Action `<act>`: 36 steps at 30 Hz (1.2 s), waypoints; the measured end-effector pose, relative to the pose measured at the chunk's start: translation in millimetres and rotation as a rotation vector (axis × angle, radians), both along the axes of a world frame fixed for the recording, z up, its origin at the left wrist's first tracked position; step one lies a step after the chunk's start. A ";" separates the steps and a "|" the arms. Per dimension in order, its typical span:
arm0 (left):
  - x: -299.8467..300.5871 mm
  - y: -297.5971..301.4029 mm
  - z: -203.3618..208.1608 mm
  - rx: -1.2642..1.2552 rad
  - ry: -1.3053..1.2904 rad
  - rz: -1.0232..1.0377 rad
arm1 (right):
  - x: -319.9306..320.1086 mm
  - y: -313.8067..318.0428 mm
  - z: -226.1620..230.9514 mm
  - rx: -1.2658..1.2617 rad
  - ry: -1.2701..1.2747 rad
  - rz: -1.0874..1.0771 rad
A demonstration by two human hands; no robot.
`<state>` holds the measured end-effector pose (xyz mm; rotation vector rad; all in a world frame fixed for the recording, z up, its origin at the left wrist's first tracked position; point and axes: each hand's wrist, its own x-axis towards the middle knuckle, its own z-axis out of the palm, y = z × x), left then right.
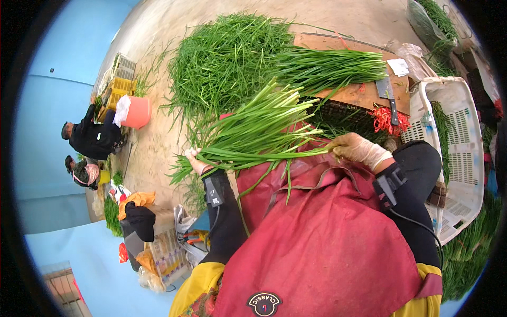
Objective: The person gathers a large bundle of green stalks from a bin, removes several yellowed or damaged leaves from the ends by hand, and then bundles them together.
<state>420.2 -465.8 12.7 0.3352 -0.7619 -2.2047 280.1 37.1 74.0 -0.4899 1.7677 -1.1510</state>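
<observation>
A loose bunch of garlic chives (253, 124) lies across my lap over the red apron (317, 243), its pale stem ends fanned toward the upper right. My left hand (196, 159) is closed around the leafy end of the bunch. My right hand (362, 150), in a thin, stained glove, pinches the pale ends of a few stalks that stretch across from the bunch. Beyond it, a neater pile of garlic chives (330, 67) rests on a wooden board (338, 96). A knife (387, 95) with a black handle lies at the board's right side.
A big heap of garlic chives (227, 58) covers the floor ahead. Red ties (390, 120) hang beside the knife. At my right stands a white plastic crate (462, 127) with greens. Two people (97, 134) work at far left near a pink bucket (138, 112) and yellow crates (120, 90).
</observation>
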 end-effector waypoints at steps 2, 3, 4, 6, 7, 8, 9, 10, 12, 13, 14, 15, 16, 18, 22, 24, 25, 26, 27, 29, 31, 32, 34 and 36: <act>-2.1 3.1 6.0 0.026 -0.022 0.036 | -3.6 11.7 7.5 -0.155 -0.185 -0.054; -2.6 5.1 9.3 -0.015 -0.002 0.038 | -5.5 19.6 13.1 -0.215 -0.239 -0.071; -3.9 7.9 11.6 0.042 0.002 0.074 | -6.4 22.5 16.5 -0.190 -0.206 -0.091; -4.5 11.6 16.7 0.124 -0.050 0.116 | -7.9 36.0 28.1 -0.152 -0.209 -0.181; -4.6 12.5 19.0 0.130 -0.088 0.140 | -8.4 41.5 33.7 -0.165 -0.205 -0.198; -3.8 12.8 21.2 0.140 -0.090 0.130 | -8.6 47.7 39.7 -0.141 -0.202 -0.220; -3.7 12.2 23.4 0.157 -0.088 0.109 | -9.9 53.6 45.6 -0.147 -0.204 -0.238; -3.9 11.7 25.1 0.148 -0.051 0.071 | -9.8 61.8 52.4 -0.154 -0.162 -0.253; -6.0 10.2 28.3 0.207 -0.074 0.111 | -11.2 79.3 64.3 -0.137 -0.110 -0.335; -7.6 9.5 30.4 0.238 -0.058 0.122 | -10.5 90.5 70.7 -0.189 -0.066 -0.370; -10.0 11.0 31.3 0.189 -0.132 0.198 | -12.3 100.8 76.4 -0.095 0.002 -0.427; -11.1 10.3 34.9 0.192 -0.062 0.174 | -14.2 113.3 83.3 -0.079 0.079 -0.456; -13.4 13.3 36.0 0.138 -0.113 0.211 | -13.4 124.3 88.8 -0.062 0.092 -0.583; -15.4 17.1 41.7 0.177 -0.216 0.314 | -13.8 144.9 100.0 -0.119 0.104 -0.705; -13.6 24.8 52.4 0.104 -0.056 0.118 | -18.8 180.0 115.0 -0.173 0.196 -0.886; -13.2 26.6 57.0 0.095 -0.044 0.097 | -21.6 191.9 113.2 -0.314 0.210 -0.911; -14.2 28.4 57.9 0.104 -0.042 0.103 | -22.6 195.4 109.6 -0.353 0.255 -0.950; -14.4 29.5 59.5 0.163 -0.051 0.156 | -22.9 198.5 107.3 -0.333 0.253 -0.959; -19.3 29.1 61.3 0.099 -0.287 0.311 | -24.0 198.8 104.9 -0.353 0.262 -0.951; -19.6 33.9 61.3 0.162 -0.301 0.395 | -24.3 190.0 104.0 -0.444 0.231 -0.862; -16.6 37.1 60.7 0.225 -0.167 0.320 | -30.5 167.7 115.3 -0.333 0.320 -0.779; -15.6 36.2 60.2 0.282 -0.133 0.264 | -35.3 149.9 125.0 -0.255 0.402 -0.749; -13.0 33.6 56.7 0.223 -0.129 0.235 | -45.7 101.7 147.8 -0.355 0.450 -0.680; -10.0 27.8 50.9 0.127 -0.105 0.113 | -53.5 45.6 166.2 -0.624 0.449 -0.555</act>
